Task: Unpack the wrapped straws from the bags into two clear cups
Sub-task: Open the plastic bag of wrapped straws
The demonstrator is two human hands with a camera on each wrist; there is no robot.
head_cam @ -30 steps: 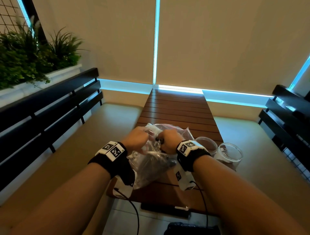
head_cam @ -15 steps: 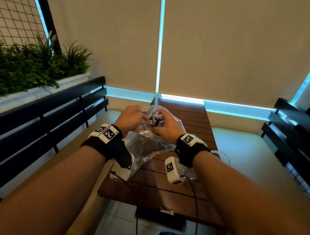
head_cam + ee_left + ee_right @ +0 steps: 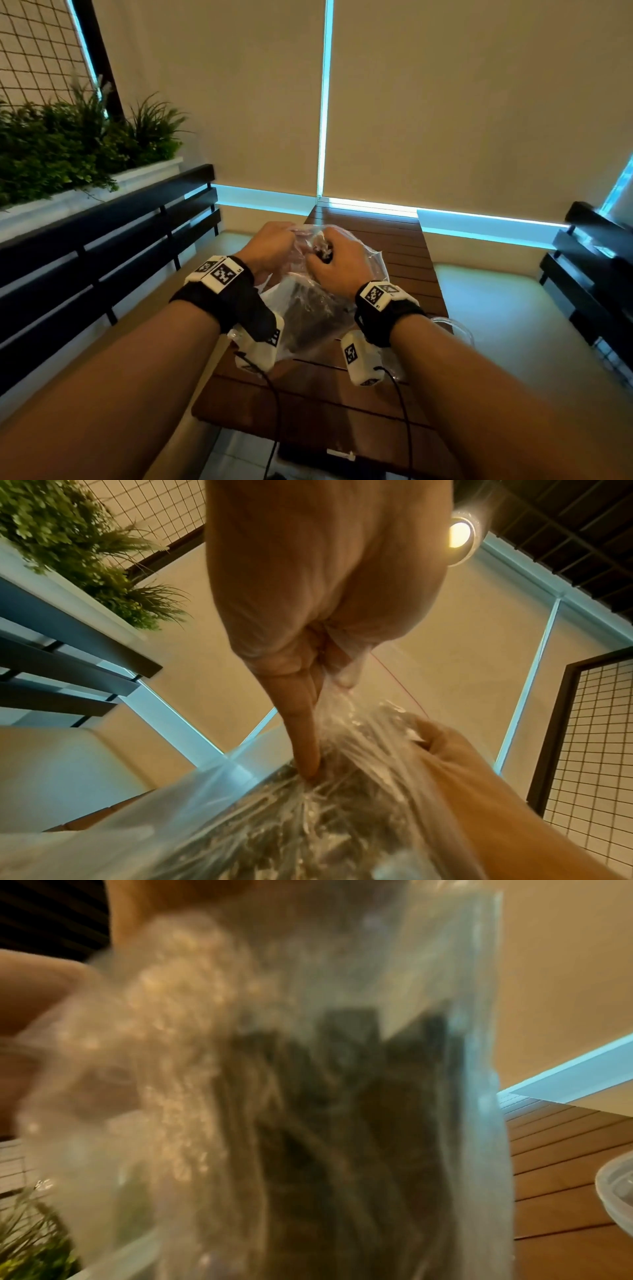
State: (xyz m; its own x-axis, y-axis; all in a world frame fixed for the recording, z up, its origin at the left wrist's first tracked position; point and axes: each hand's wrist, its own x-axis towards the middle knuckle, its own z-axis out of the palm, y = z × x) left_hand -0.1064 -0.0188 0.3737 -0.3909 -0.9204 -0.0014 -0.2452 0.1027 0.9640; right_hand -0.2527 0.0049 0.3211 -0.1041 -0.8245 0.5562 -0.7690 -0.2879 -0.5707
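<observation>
A clear plastic bag (image 3: 308, 315) holding dark wrapped straws (image 3: 305, 308) hangs above the wooden table (image 3: 342, 404), held up by both hands at its top. My left hand (image 3: 274, 245) grips the bag's gathered top edge on the left; my right hand (image 3: 337, 262) grips the bunched neck beside it. In the left wrist view the left fingers (image 3: 304, 723) pinch the bag's film (image 3: 342, 791), with the right hand (image 3: 462, 777) below. The right wrist view is filled by the blurred bag (image 3: 308, 1096) and its straws (image 3: 342, 1123). One clear cup's rim (image 3: 452, 327) shows behind my right wrist.
Dark slatted benches (image 3: 102, 260) flank the narrow table on the left and on the right (image 3: 596, 267). A planter with green plants (image 3: 68, 150) sits behind the left bench. Beige blinds close off the far end. A cup rim (image 3: 616, 1191) shows at the right wrist view's edge.
Both hands have lifted the bag up and away from the table. The head view has tilted upward, so the cups have slipped mostly behind my right wrist.
</observation>
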